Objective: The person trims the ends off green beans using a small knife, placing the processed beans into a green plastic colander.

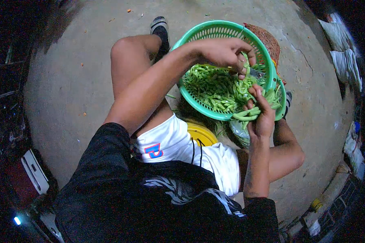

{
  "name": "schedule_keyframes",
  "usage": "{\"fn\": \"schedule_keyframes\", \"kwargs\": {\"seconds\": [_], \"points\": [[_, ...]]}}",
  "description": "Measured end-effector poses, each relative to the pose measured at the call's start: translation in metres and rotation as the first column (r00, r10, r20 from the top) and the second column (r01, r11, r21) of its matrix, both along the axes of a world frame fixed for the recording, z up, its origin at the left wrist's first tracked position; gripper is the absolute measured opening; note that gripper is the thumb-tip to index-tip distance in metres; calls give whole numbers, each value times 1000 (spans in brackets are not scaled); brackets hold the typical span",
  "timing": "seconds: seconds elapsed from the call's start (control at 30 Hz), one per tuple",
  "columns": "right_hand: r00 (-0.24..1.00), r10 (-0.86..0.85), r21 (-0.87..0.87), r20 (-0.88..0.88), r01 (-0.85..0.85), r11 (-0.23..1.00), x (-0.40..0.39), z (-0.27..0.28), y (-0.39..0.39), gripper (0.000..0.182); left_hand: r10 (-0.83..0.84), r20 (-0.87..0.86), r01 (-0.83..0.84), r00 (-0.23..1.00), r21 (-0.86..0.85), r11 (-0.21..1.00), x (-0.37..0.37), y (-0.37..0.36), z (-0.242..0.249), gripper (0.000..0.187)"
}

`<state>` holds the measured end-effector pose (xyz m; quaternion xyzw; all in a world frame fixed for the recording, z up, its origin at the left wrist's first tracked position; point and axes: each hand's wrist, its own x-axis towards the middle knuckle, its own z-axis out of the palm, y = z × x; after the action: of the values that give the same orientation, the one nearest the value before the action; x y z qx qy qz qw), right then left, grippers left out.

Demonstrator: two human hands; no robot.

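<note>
A large green basket with slotted sides stands between my legs, holding many cut green bean pieces. Over its upper part reaches my left hand, its fingers closed on a green bean above the pile. My right hand is at the basket's lower right edge, wrapped round several long green beans that stick out to the left. The two hands are close together, one above the other. A second green basket with more beans shows partly behind my right hand.
Under me is a yellow round object, with a clear plastic bag beside it. A reddish mesh sack lies behind the basket. Small scraps dot the concrete floor. White sacks lie at the far right.
</note>
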<state>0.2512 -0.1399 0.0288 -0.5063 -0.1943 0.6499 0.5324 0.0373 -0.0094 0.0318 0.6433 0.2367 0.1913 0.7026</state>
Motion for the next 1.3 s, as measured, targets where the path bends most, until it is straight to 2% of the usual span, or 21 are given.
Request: {"fn": "schedule_keyframes", "kwargs": {"seconds": [0.07,0.17,0.3,0.4,0.47,0.6,0.67,0.7,0.77,0.8,0.87,0.9,0.93,1.0,1.13,1.2,1.23,1.3], "points": [[994,89,30,58,-90,995,-7,6,0,23,-23,30,24,999,-24,999,3,-2,4,39],[992,95,84,81,-102,991,-10,3,-4,25,-7,130,30,992,-175,984,8,-9,6,41],[993,90,75,79,-96,993,-7,3,-5,23,-13,177,54,984,-227,972,8,-8,1,41],[996,83,57,39,-85,995,-6,9,-5,20,13,126,13,992,-204,979,3,-5,-1,41],[996,87,53,7,-87,995,-5,10,-6,20,7,89,1,996,-88,996,1,-1,-5,39],[997,76,23,5,-76,997,-4,6,-7,19,11,54,-10,998,-22,1000,1,-4,-3,38],[996,87,24,-19,-87,996,-3,5,-7,18,21,-37,-16,999,132,991,3,-7,3,35],[996,88,23,-20,-88,996,-2,4,-7,18,22,-37,-17,999,130,991,3,-8,6,35],[982,110,-16,-152,-113,993,0,4,-6,17,4,-59,10,998,239,971,4,-9,11,32],[982,111,-19,-150,-115,993,3,4,-6,17,6,-57,8,998,237,972,1,-6,10,32],[968,157,-69,-197,-174,982,9,4,-6,10,35,-29,-34,999,46,998,-12,7,11,30],[963,163,-72,-215,-182,981,9,5,-6,10,108,3,-108,994,49,993,-16,9,9,30],[962,165,-69,-217,-184,981,10,4,-6,10,114,-39,-110,993,87,990,-21,13,9,33],[962,175,-94,-210,-198,976,10,2,-5,10,20,-6,-20,1000,28,999,-17,12,6,36],[954,171,-106,-246,-202,974,8,-1,-4,10,-129,-72,139,989,149,979,4,-6,8,39],[942,182,-97,-282,-217,971,9,2,-5,11,-77,-17,79,997,253,964,-3,3,0,34],[941,184,-87,-284,-217,972,11,0,-4,10,-29,-35,33,999,131,991,-9,10,0,33],[942,173,-91,-287,-206,974,11,-1,-4,12,17,-40,-14,999,90,996,-17,13,4,32]]}}
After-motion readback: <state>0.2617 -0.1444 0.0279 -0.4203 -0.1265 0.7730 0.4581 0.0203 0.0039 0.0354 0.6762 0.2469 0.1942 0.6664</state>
